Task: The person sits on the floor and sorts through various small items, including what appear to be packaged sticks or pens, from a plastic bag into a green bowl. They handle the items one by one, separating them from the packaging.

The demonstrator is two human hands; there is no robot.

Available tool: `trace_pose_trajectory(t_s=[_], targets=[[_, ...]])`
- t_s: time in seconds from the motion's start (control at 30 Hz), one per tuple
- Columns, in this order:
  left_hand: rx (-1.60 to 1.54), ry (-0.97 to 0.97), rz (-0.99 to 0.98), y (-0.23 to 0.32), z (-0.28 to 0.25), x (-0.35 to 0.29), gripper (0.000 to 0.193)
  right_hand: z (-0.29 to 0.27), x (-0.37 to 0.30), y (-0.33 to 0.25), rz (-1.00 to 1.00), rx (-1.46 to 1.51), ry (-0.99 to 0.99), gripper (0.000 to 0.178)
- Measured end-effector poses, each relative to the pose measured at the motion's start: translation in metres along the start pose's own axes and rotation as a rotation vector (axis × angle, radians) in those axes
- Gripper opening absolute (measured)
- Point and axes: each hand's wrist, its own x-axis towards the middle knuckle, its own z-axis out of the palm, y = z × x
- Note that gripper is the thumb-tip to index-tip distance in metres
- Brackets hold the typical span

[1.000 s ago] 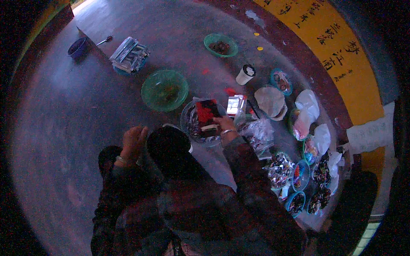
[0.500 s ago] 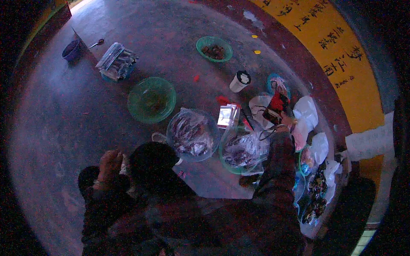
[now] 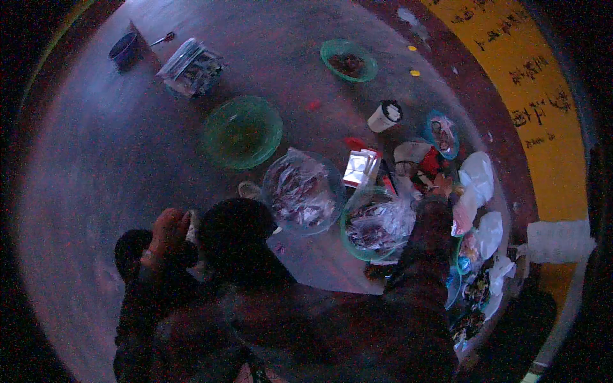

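My left hand [image 3: 171,228] is closed in a fist over my left knee, and a whitish thing [image 3: 192,226] shows against its fingers, too blurred to name. On the right, my right hand [image 3: 439,186] reaches in among the bags, its fingers closed on a red-and-black bag [image 3: 431,161], dim and smeared. A pale bag [image 3: 410,153] lies just beyond it. Near my right forearm stands a green-rimmed bowl [image 3: 345,239] with plastic-wrapped dark contents. Beside that is a clear bowl [image 3: 336,220] covered with plastic film. Flat silvery packets [image 3: 359,167] lie behind these two bowls.
A green basin [image 3: 220,150], a smaller green bowl [image 3: 370,69] with brown pieces and a white cup [image 3: 385,117] with a dark rim stand farther off. Far left are a filled container [image 3: 191,69], a purple bucket [image 3: 125,51] and scissors [image 3: 167,38]. White bags [image 3: 477,175] line the right wall.
The red-and-black bag has been lowered by my right hand, uncovering the blue bowl behind it. My left hand stays closed over the knee. The whole view has shifted and turned slightly.
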Motion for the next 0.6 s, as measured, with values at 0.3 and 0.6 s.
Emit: trace_pose_trajectory(t_s=[0.3, 0.6], targets=[[-0.29, 0.123, 0.163, 0.001, 0.017, 0.008, 0.022, 0.0, -0.325, -0.197, -0.961, 0.284, -0.29, 0.041], [-0.198, 0.159, 0.235, 0.02, -0.005, 0.001, 0.023, 0.073, -0.408, -0.202, -1.154, -0.35, -0.28, 0.04]])
